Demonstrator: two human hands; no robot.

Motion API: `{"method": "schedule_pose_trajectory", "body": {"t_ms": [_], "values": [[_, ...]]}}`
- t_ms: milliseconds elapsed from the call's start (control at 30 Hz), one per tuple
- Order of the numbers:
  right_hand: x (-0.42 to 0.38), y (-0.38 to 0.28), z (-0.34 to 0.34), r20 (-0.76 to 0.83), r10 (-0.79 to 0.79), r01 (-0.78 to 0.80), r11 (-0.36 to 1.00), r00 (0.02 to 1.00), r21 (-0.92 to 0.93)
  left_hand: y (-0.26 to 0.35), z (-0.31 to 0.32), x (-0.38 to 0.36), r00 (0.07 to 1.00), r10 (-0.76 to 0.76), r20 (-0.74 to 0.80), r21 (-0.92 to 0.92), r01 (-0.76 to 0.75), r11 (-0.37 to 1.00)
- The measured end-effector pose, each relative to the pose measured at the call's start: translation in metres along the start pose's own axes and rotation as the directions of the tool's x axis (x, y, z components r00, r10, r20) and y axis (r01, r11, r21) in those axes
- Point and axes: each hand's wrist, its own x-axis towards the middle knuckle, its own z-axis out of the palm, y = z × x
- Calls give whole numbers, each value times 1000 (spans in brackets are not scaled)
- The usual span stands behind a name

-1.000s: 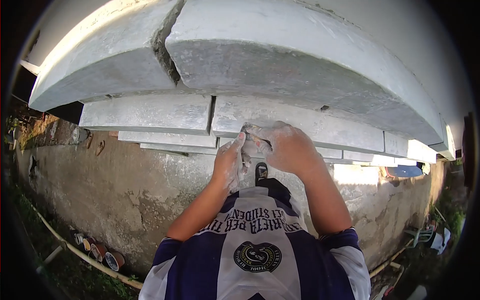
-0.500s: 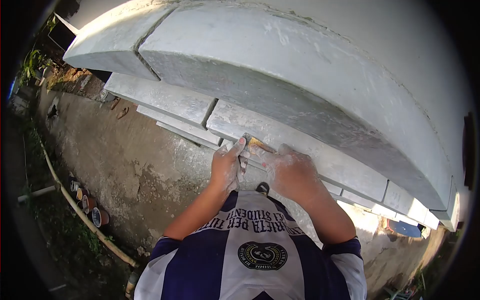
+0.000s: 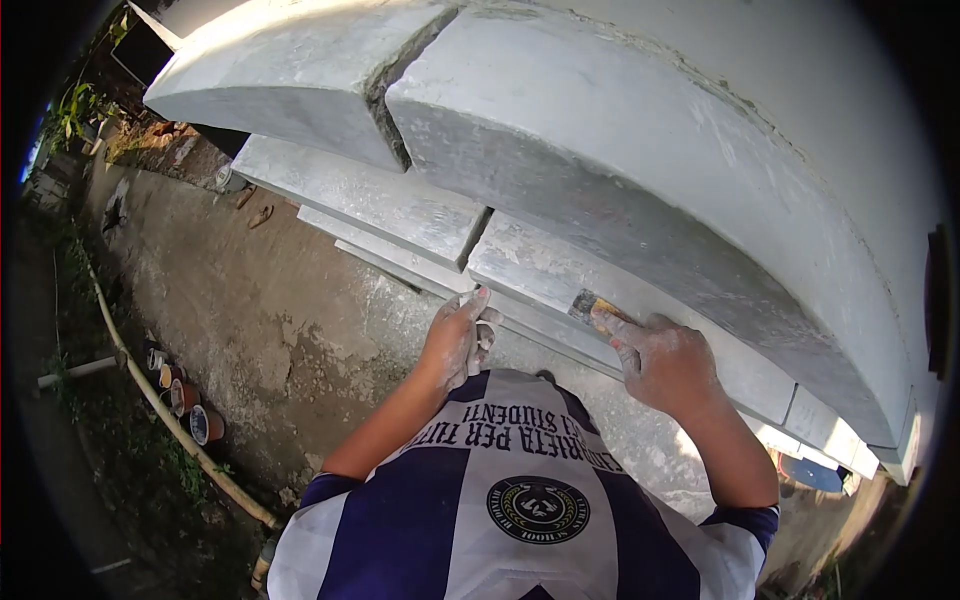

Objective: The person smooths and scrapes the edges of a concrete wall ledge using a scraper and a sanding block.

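Note:
My right hand (image 3: 672,365), dusted with pale powder, is closed round a small putty knife (image 3: 584,304). Its dark, smeared blade lies against the face of the lower grey-white ledge (image 3: 545,262), and a yellowish part shows by my fingers. My left hand (image 3: 462,335), powdery as well, has its fingers curled below the corner of that ledge, the thumb side near the edge. Whatever lies within those fingers, if anything, is hidden. A dark vertical gap (image 3: 476,238) splits the ledge just above my left hand.
A thick upper ledge (image 3: 620,130) with a wide groove (image 3: 385,95) juts out over my hands. Rough concrete ground (image 3: 250,310) lies below. Several buckets (image 3: 205,424) stand at the left beside a long bamboo pole (image 3: 185,435). A blue object (image 3: 812,474) shows at the right.
My right hand has moved right along the ledge with the putty knife, away from my left hand. My left hand stays curled in nearly the same place. The view has shifted slightly.

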Motion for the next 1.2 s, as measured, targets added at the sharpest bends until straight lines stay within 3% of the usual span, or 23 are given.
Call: {"method": "schedule_pose_trajectory", "body": {"t_ms": [267,433,533,733,833,1000,1200], "values": [[40,-45,-10,42,49,-48,999,998,-23,23,-19,13,987,-115,115,231,86,969],[88,-82,-4,48,11,-9,999,999,-48,18,-24,27,977,-97,190,171,64,983],[102,-95,-10,164,96,-103,994,982,36,10,-28,32,975,-77,210,150,45,988],[60,-51,-7,43,60,-59,998,997,-28,9,-23,33,983,-67,171,171,37,985],[36,-39,-13,40,53,-43,975,998,-218,7,-23,33,988,-54,144,189,26,982],[83,-76,-6,64,6,-5,1000,998,-13,-1,-25,35,992,-15,122,177,-7,984],[113,-92,7,193,22,-29,999,981,34,3,-25,30,997,-19,76,145,8,989]]}}
